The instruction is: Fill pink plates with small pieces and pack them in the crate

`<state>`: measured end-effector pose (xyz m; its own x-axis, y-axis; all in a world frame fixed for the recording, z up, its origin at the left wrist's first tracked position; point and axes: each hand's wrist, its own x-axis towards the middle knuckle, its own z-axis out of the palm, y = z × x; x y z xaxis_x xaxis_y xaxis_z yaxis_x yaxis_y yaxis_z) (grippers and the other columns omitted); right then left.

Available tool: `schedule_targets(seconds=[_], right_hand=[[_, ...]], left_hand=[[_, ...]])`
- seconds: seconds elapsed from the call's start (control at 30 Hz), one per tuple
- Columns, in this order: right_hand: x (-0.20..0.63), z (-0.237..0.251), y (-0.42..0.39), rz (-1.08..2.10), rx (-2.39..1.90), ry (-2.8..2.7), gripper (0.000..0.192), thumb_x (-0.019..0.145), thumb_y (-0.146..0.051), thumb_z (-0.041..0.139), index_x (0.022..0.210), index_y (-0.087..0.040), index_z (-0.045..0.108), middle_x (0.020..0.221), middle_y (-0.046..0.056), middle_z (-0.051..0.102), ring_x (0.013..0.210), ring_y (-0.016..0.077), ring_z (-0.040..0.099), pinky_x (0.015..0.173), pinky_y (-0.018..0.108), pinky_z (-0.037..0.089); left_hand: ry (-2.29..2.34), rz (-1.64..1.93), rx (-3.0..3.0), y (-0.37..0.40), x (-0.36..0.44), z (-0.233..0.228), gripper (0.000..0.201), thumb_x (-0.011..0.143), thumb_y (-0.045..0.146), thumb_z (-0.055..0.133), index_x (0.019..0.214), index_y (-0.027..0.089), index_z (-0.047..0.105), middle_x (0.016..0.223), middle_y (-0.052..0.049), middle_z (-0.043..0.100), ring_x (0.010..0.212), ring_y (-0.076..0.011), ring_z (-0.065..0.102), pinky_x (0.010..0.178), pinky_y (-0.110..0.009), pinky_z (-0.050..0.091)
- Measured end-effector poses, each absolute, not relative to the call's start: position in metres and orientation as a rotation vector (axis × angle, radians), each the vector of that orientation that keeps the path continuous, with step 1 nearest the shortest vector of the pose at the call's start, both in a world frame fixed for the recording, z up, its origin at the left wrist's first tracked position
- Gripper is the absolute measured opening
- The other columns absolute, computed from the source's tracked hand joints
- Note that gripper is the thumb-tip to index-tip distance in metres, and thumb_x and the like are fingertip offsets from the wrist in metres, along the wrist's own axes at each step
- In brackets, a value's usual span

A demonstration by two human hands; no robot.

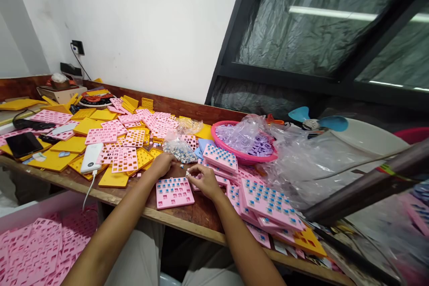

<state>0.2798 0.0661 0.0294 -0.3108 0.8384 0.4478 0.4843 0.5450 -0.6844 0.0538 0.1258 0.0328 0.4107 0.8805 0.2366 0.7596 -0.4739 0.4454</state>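
A pink keyboard case (174, 193) lies on the bench in front of me, its upper openings filled with blue-and-white key switches and its lower ones bare. My right hand (205, 182) is just above the case's right corner, thumb and finger pinched on a small whitish key switch (188, 173). Beyond the case, my left hand (163, 165) is curled at the near edge of a clear bag of key switches (181, 149). What its fingers hold, if anything, is hidden. A few loose switches lie between the hands.
Stacked pink cases with blue switches (268, 201) rise at the right. Behind them is a pink basket (246, 157) of purple pieces. Yellow cases (114, 178), pink plates (124, 159) and a white power bank (91, 158) crowd the left. A dark pole (368, 178) slants across the right.
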Motion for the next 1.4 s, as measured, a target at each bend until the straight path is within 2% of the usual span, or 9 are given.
schedule_targets(seconds=[0.1,0.17,0.27,0.47,0.6,0.83,1.03,1.17,1.4], right_hand=[[0.281,0.033,0.065,0.574,-1.006,-2.016,0.029,0.086,-0.025,0.067,0.115,-0.020,0.070,0.101,0.006,0.075,0.086,0.0197,0.069,0.080,0.032,0.054],[0.282,0.034,0.064,0.542,-0.991,-2.089,0.030,0.091,-0.026,0.063,0.119,-0.021,0.070,0.106,0.007,0.075,0.093,0.0214,0.069,0.086,0.034,0.052],[0.282,0.033,0.064,0.499,-0.963,-2.180,0.023,0.094,-0.023,0.059,0.112,-0.021,0.073,0.109,0.008,0.075,0.100,0.0227,0.068,0.090,0.035,0.049],[0.281,0.029,0.062,0.507,-1.058,-2.235,0.015,0.085,-0.013,0.065,0.096,-0.019,0.071,0.091,0.004,0.074,0.079,0.0180,0.065,0.074,0.027,0.047],[0.277,0.024,0.061,0.469,-1.058,-2.258,0.018,0.082,-0.008,0.064,0.094,-0.019,0.070,0.088,0.003,0.072,0.078,0.0172,0.063,0.072,0.026,0.045],[0.270,0.017,0.063,0.432,-0.968,-2.252,0.016,0.083,-0.007,0.067,0.092,-0.019,0.073,0.094,0.005,0.069,0.089,0.0187,0.062,0.080,0.029,0.045],[0.266,0.019,0.059,0.455,-1.002,-2.309,0.020,0.079,-0.003,0.065,0.088,-0.019,0.074,0.083,0.003,0.069,0.079,0.0170,0.062,0.072,0.026,0.043],[0.267,0.017,0.062,0.433,-1.030,-2.311,0.017,0.080,-0.004,0.063,0.079,-0.019,0.073,0.080,0.003,0.069,0.078,0.0171,0.062,0.071,0.026,0.042],[0.266,0.011,0.067,0.442,-1.057,-2.280,0.019,0.079,-0.002,0.061,0.073,-0.018,0.069,0.076,0.002,0.068,0.073,0.0164,0.060,0.068,0.025,0.039]], left_hand=[[1.261,0.909,2.327,0.092,0.055,0.048,0.029,0.086,0.010,0.053,0.104,0.019,0.073,0.106,-0.006,0.073,0.098,-0.0187,0.065,0.090,-0.030,0.050],[1.127,1.030,2.240,0.065,0.055,0.052,0.031,0.085,0.010,0.054,0.109,0.020,0.072,0.106,-0.005,0.073,0.095,-0.0179,0.065,0.087,-0.029,0.051],[1.004,1.085,2.184,0.032,0.054,0.048,0.032,0.086,0.012,0.059,0.114,0.021,0.071,0.110,-0.007,0.072,0.098,-0.0184,0.065,0.089,-0.030,0.052],[1.007,1.069,2.154,0.016,0.058,0.019,0.043,0.079,0.004,0.061,0.117,0.021,0.070,0.107,-0.006,0.072,0.096,-0.0184,0.066,0.089,-0.031,0.053],[1.032,1.019,2.153,0.018,0.058,0.009,0.041,0.079,0.005,0.060,0.116,0.020,0.070,0.106,-0.006,0.073,0.095,-0.0183,0.068,0.089,-0.031,0.054],[1.072,1.060,2.223,0.014,0.062,0.012,0.033,0.082,0.006,0.063,0.109,0.022,0.072,0.103,-0.005,0.074,0.094,-0.0188,0.068,0.090,-0.032,0.053],[1.023,1.016,2.291,0.022,0.062,0.021,0.045,0.079,0.001,0.057,0.118,0.021,0.067,0.108,-0.006,0.070,0.099,-0.0186,0.065,0.091,-0.031,0.051],[0.997,0.876,2.361,0.030,0.060,0.034,0.046,0.078,-0.001,0.053,0.117,0.020,0.063,0.112,-0.007,0.064,0.105,-0.0198,0.062,0.091,-0.031,0.050],[1.065,0.571,2.527,0.035,0.066,0.047,0.044,0.080,-0.001,0.045,0.117,0.020,0.058,0.108,-0.008,0.063,0.098,-0.0223,0.062,0.085,-0.032,0.049]])
